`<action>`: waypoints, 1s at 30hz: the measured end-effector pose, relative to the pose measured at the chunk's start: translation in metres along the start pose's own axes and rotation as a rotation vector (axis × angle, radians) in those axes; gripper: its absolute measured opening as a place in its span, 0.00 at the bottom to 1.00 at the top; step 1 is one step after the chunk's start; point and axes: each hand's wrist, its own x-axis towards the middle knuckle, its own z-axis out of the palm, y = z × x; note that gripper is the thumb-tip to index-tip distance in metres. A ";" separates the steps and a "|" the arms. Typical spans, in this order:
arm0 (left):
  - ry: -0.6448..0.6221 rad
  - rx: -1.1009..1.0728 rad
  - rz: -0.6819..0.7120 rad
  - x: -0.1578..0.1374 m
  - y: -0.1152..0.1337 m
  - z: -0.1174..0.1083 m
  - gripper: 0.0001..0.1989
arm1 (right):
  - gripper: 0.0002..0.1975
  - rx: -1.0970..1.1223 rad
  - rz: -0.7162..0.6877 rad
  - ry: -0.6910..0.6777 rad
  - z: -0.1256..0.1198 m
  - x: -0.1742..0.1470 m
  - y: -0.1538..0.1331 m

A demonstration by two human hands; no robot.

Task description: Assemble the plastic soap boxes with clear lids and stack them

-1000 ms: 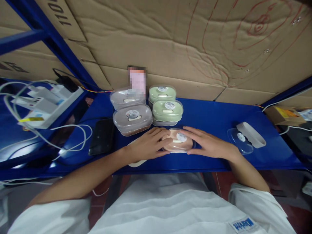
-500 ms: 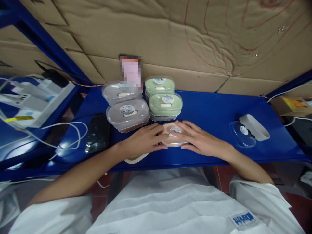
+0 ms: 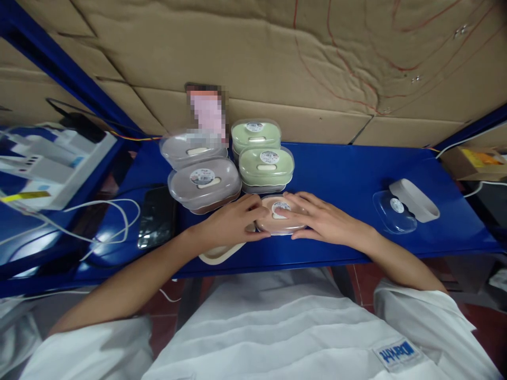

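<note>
A pink oval soap box with a clear lid and a round label lies on the blue table between my hands. My left hand is curled against its left side, thumb at the near edge. On the other side, my right hand grips the right end, with fingers reaching over the lid's top and the thumb at the near rim. Partly hidden under my left wrist is a cream oval tray or base. Just beyond my hands are grey soap boxes and green soap boxes in stacks.
To the right lie a loose clear lid and an off-white oval base tipped on its side. A black phone is at the left, near white cables and a power strip. Cardboard walls the back.
The view has shifted slightly. Both hands stay on the pink soap box with nearly the same hold; the other things keep their places.
</note>
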 end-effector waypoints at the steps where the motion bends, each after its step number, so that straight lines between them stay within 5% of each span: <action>1: -0.011 0.007 0.005 0.000 -0.001 0.000 0.17 | 0.36 0.007 0.003 0.000 0.000 0.001 -0.001; 9: -0.006 0.150 0.105 0.004 0.006 -0.003 0.14 | 0.36 0.106 0.120 -0.052 -0.018 -0.016 -0.007; 12: 0.059 0.294 0.167 0.006 0.016 -0.012 0.11 | 0.36 0.076 0.267 -0.062 -0.027 -0.038 0.015; 16: 0.170 0.350 0.190 0.004 0.030 -0.025 0.19 | 0.33 -0.146 0.484 0.070 -0.027 -0.048 0.061; 21: 0.019 0.388 0.138 -0.003 0.031 -0.021 0.23 | 0.33 -0.309 0.625 0.163 -0.039 -0.034 0.081; 23: -0.038 0.395 0.122 -0.005 0.030 -0.016 0.23 | 0.30 -0.288 0.797 0.132 -0.053 -0.039 0.076; 27: -0.071 0.350 0.126 -0.006 0.033 -0.011 0.20 | 0.32 -0.254 1.402 -0.017 -0.079 -0.070 0.074; 30: -0.076 0.314 0.164 -0.005 0.036 -0.012 0.19 | 0.34 -0.201 1.579 -0.151 -0.083 -0.087 0.085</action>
